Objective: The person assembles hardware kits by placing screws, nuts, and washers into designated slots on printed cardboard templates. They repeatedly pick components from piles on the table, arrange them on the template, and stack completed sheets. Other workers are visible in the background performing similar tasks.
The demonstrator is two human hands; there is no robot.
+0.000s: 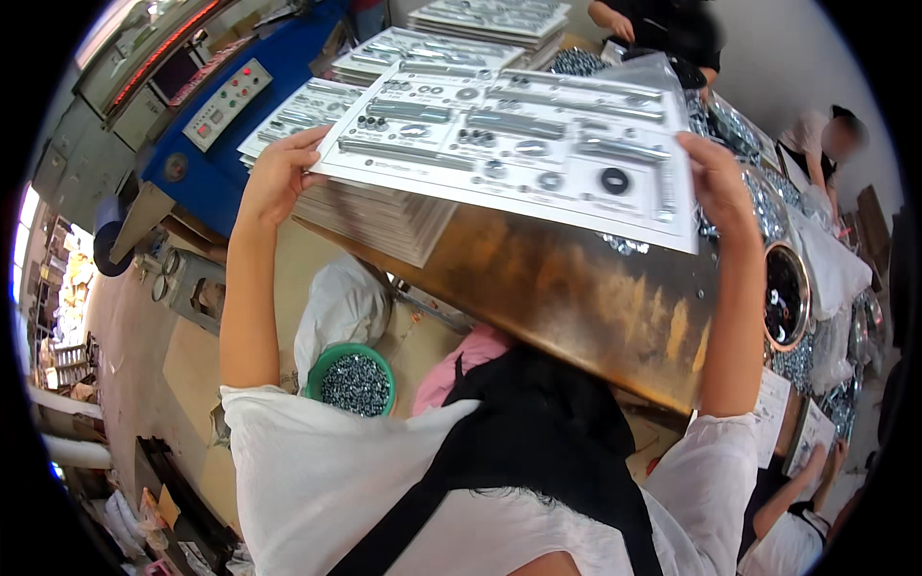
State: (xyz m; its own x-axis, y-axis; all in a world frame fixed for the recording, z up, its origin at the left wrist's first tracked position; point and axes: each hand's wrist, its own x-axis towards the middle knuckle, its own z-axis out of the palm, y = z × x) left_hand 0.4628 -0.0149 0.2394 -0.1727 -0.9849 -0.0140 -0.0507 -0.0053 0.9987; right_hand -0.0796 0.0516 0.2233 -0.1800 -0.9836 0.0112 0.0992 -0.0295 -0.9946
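Note:
Between my two hands a white printed card is held up, tilted, above the worktable. Metal bolts, sleeves, nuts and washers lie in rows on it, with one black ring near its right end. My left hand is closed on the card's left edge, thumb on top. At the right edge my right hand grips the card, its fingers partly hidden beneath. Just behind and under the card, stacks of similar loaded cards stand on the left part of the table.
The brown worktable runs across in front of me. A green basin of small metal parts sits on the floor by a white sack. Bags of hardware and a round bowl line the right. A blue machine stands left; several people work nearby.

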